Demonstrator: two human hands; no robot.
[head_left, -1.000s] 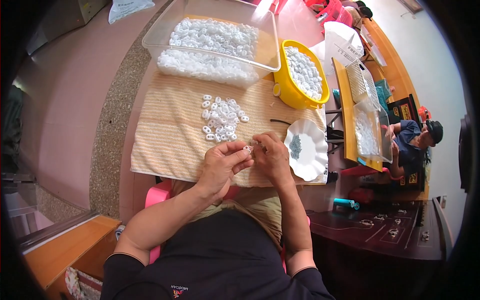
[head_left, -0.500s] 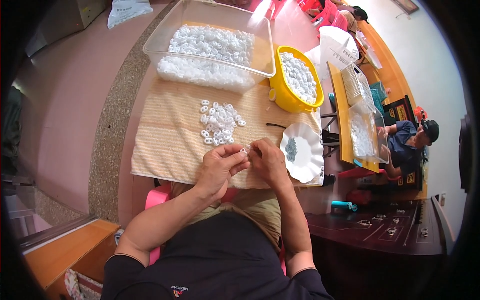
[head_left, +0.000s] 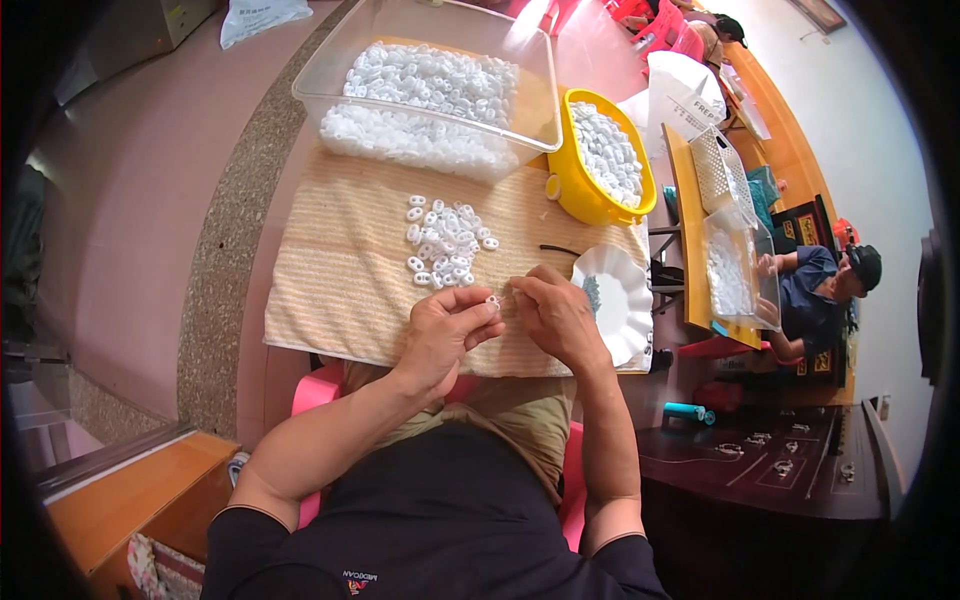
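My left hand (head_left: 445, 338) pinches a small white oval plastic piece (head_left: 492, 302) between thumb and fingertips, above the near part of the striped towel (head_left: 330, 270). To its right, my right hand (head_left: 562, 318) is closed in a pinch, a short way from that piece; anything between its fingertips is too small to name. A loose pile of white two-holed oval pieces (head_left: 447, 240) lies on the towel beyond my hands. Next to my right hand sits a white wavy-rimmed plate (head_left: 630, 318) with a little heap of tiny grey-green bits (head_left: 592, 293), partly covered by the hand.
A large clear bin (head_left: 530, 85) with many white pieces stands at the far side. Beside it is a yellow tub (head_left: 570, 190) of similar pieces. A black strip (head_left: 558, 249) lies near the plate. Another person (head_left: 815, 285) works at a table on the right.
My right hand has drawn away to the right from the white piece, toward the plate. My left hand keeps its hold on the piece. The view has shifted slightly.
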